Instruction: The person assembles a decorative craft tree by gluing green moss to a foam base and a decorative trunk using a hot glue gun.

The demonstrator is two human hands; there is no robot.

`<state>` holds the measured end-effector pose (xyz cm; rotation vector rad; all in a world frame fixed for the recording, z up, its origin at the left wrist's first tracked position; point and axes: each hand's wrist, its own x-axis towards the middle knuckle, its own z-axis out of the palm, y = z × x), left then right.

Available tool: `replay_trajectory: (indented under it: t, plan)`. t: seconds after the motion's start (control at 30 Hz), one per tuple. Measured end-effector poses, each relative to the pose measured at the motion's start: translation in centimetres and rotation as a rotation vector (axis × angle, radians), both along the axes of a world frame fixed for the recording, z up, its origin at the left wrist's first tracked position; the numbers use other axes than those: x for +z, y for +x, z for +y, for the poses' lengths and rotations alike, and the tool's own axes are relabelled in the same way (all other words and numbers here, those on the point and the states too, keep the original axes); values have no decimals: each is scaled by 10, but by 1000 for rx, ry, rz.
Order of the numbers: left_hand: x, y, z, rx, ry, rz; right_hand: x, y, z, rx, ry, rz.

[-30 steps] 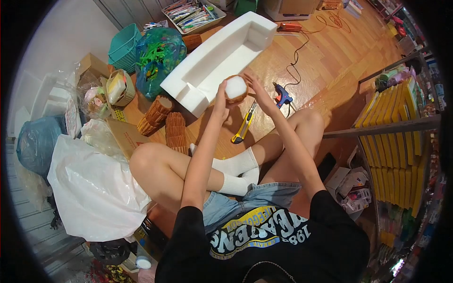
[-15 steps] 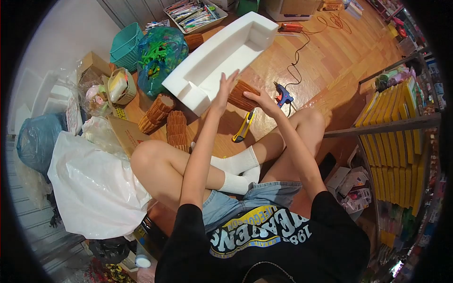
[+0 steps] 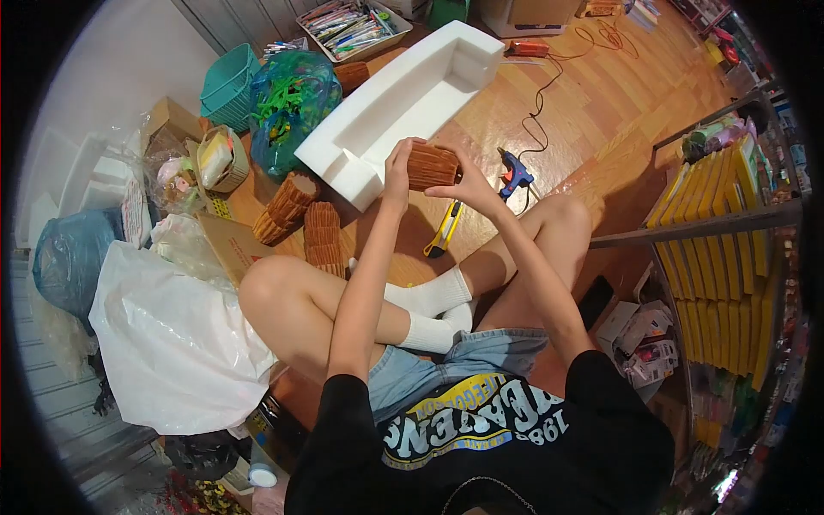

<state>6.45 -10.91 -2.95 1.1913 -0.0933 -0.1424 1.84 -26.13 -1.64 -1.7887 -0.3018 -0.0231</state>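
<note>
Between my two hands I hold a brown, bark-textured log-shaped piece (image 3: 431, 166), lying sideways above the floor. My left hand (image 3: 398, 170) is pressed to its left end. My right hand (image 3: 469, 180) grips the right end, thumb along the near side and fingers over the far side. Just below the right hand lies a yellow utility knife (image 3: 444, 230). A blue glue gun (image 3: 516, 174) stands to the right, its cord trailing away. Behind the held piece sits a white foam tray (image 3: 343, 129). Two similar brown pieces (image 3: 287, 209) (image 3: 323, 236) rest on the floor at left.
A blue bag of green items (image 3: 292, 99), a teal basket (image 3: 230, 81) and a tray of pens (image 3: 354, 30) stand at the back left. White plastic sheeting (image 3: 172, 343) lies beside my left knee. A shelf of yellow books (image 3: 704, 202) borders the right.
My left hand was spread apart from the brown piece and now touches its left end. The piece has turned nearer level and shifted slightly left, and my right hand has changed its grip.
</note>
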Motion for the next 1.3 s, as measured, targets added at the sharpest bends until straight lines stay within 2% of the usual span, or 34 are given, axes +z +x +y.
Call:
replay_trajectory:
  t: [0.13, 0.27, 0.33, 0.4, 0.47, 0.5, 0.53, 0.57, 0.63, 0.67, 0.73, 0.77, 0.8, 0.83, 0.93, 1.0, 1.07, 1.1, 1.13, 1.23, 1.3]
  plan:
    - [-2, -1, -6, 99, 62, 18, 5, -4, 5, -74, 30, 131]
    - [-6, 1, -5, 116, 80, 28, 5, -2, 4, -73, 14, 124]
    - [-7, 0, -8, 153, 374, -114, 8, -2, 3, -80, -375, -62]
    - [-8, -2, -11, 113, 461, -193, 5, -2, 8, -93, -425, -84]
    - [0, -13, -18, 292, 722, -414, 2, -1, 9, -113, -476, -108]
    - [14, -21, -17, 190, 698, -305, -5, 2, 7, -97, -496, -36]
    - [12, -19, -19, 188, 697, -307, -12, 3, 7, -80, -514, 39]
    - [10, -17, -20, 208, 730, -372, -20, 3, 5, -81, -513, 39]
    - [4, -13, -20, 231, 767, -438, -32, 3, 3, -102, -283, -6]
    - [1, -11, -18, 188, 856, -469, -39, 4, 3, -101, -280, -7]
    - [3, -7, -16, 143, 946, -506, -47, 8, 3, -236, 151, 144]
    - [3, -6, -14, 19, 989, -384, -51, 11, 2, -285, 243, 80]
    - [0, -5, -11, -106, 1028, -256, -50, 12, 2, -288, 247, 82]
    - [-4, 0, -12, -178, 879, -180, -49, 13, 2, -297, 197, 95]
    - [-12, 10, -16, -163, 978, -155, -54, 18, 0, -268, 171, 148]
    - [-20, 19, -16, -154, 921, -209, -61, 22, -6, -233, 190, 186]
    - [-34, 24, -13, -149, 868, -267, -71, 24, -17, -168, -248, -125]
    - [-35, 24, -11, -144, 909, -344, -71, 23, -27, -67, -204, 20]
    - [-36, 22, -10, -140, 949, -421, -74, 22, -29, -72, -203, 23]
    - [-51, 20, -13, -171, 948, -351, -79, 24, -31, -90, -276, -2]
    - [-70, 20, -15, -170, 961, -321, -81, 27, -28, -80, 16, 294]
